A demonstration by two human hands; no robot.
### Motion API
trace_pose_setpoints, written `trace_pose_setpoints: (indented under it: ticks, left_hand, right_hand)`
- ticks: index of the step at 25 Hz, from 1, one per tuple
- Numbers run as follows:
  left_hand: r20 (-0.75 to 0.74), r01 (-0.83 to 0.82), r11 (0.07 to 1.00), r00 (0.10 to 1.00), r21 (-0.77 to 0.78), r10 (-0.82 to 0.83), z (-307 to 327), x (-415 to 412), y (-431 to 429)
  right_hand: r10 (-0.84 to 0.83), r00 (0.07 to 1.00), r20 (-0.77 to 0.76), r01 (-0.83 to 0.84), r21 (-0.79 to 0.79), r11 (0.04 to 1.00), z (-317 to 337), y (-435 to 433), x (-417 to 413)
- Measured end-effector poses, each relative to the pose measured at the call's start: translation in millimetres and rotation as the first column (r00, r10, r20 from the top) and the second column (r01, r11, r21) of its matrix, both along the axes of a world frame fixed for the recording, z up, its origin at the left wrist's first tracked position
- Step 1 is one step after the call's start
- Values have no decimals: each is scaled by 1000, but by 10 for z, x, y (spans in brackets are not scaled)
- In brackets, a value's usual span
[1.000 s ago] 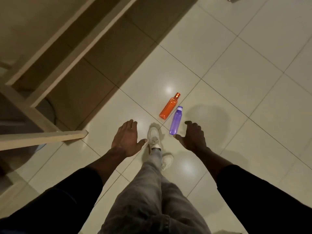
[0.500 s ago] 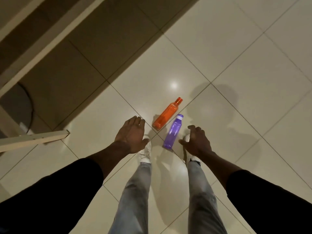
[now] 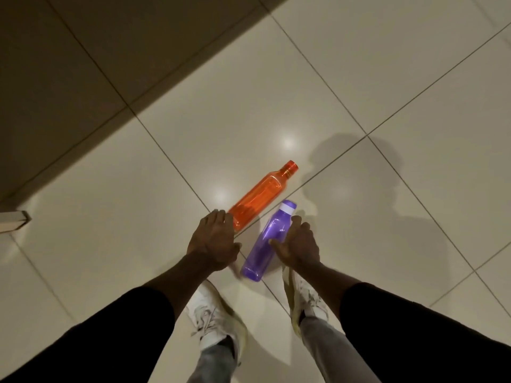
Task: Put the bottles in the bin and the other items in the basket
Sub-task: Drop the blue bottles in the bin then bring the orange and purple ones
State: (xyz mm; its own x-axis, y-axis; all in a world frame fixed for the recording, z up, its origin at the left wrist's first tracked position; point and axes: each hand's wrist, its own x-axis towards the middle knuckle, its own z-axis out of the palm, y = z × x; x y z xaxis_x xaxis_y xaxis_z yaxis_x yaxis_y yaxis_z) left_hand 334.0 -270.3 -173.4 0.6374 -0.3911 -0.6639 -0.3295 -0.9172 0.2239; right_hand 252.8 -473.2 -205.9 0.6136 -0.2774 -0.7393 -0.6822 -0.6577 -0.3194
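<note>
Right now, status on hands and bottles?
Left hand open, fingertips at base of translucent orange plastic bottle. Right hand gripping translucent purple plastic bottle. Both flat on floor; nothing blocking.

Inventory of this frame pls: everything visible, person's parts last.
orange bottle: 1, orange, lying on the floor, cap pointing away
purple bottle: 1, purple with white cap, lying beside it, nearer the feet
floor: 1, pale glossy tiles, darker upper left
board end: 1, light, left edge
shoes: 2, white, bottom centre
jeans: 1 pair, grey, bottom edge
sleeves: 2, black, lower corners
left hand: 1, fingers straight, at the orange bottle's base; touch unclear
right hand: 1, thumb and fingers either side of the purple bottle; grip unclear
</note>
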Motion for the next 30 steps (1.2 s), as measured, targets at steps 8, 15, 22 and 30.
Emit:
trace_pose_setpoints:
  ticks: [8, 15, 22, 30]
  left_hand:
    - [85, -158, 987, 984, -12, 158, -1390, 74, -458]
    - [-146, -516, 856, 845, 31, 515, -1077, -63, -250]
    - [-276, -709, 706, 676, 12, 683, 589, -696, 187]
    - [-263, -881, 472, 463, -32, 846, 2935, -1347, 514]
  right_hand:
    - [-311, 947, -78, 306, -65, 950, -1188, 335, 54]
    - [-377, 924, -65, 376, -28, 926, -846, 203, 1]
    - [-194, 973, 122, 185, 85, 979, 1089, 78, -409]
    - [287, 933, 218, -311, 88, 946, 3551, 22, -91]
